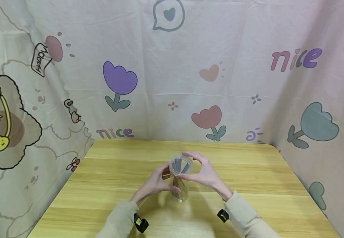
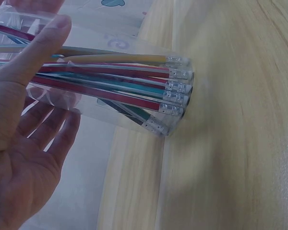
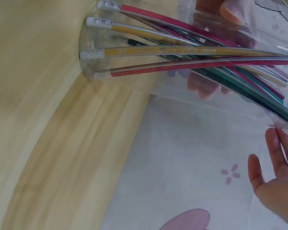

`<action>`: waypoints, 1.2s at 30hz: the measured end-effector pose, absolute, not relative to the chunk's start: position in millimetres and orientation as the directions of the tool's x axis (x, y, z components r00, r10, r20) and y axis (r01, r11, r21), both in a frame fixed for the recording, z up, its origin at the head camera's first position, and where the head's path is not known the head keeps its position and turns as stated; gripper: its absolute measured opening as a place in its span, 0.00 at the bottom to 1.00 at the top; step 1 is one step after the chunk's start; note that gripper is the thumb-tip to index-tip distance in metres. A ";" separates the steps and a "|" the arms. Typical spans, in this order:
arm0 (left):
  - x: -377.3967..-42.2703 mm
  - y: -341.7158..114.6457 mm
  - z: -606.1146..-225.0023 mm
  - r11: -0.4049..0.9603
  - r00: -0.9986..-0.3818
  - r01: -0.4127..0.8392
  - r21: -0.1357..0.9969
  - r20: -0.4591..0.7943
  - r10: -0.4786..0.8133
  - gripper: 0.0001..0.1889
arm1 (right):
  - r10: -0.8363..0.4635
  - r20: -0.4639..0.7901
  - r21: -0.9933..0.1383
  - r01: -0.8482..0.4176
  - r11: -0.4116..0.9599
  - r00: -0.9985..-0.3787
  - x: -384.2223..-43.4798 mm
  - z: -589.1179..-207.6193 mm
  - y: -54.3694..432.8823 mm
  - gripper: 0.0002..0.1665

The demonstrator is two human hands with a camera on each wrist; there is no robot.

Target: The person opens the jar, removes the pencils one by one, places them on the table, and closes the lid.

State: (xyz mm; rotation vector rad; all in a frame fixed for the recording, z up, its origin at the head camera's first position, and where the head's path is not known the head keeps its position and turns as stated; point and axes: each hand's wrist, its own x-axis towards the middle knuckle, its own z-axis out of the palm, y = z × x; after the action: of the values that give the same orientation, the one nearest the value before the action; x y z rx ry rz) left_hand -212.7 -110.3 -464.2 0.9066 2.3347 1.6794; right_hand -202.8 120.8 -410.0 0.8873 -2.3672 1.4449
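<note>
A clear plastic jar [image 1: 183, 197] stands upright near the middle of the wooden table. Inside it are several pencils [image 2: 120, 91] in red, yellow, green and blue, their white eraser ends resting at the jar's bottom. My left hand [image 1: 156, 182] grips the jar's side, thumb in front and fingers behind. At the top, my right hand [image 1: 205, 172] holds the clear round lid [image 1: 172, 171] by its edge, thumb on the near side and fingers on the far side. In the right wrist view, the right hand's fingertips are right at the jar's top end.
The wooden table [image 1: 100, 188] reaches back to a pale printed cloth [image 1: 166, 72] hanging behind it. More of the patterned cloth hangs along the left and right sides. A small black device [image 1: 141, 223] is on the left wrist and another [image 1: 223, 215] on the right.
</note>
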 end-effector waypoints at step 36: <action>-214.0 -111.2 -468.0 0.189 -0.825 0.361 0.913 0.218 0.521 0.39 | -0.368 0.564 -0.817 -0.564 -0.119 -0.739 -182.4 -438.0 170.5 0.42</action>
State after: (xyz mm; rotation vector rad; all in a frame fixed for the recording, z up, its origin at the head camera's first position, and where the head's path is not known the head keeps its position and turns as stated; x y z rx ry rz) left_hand -214.0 -111.2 -468.0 0.8633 2.3102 1.7098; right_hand -182.4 170.5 -438.0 1.0606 -1.9798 1.9787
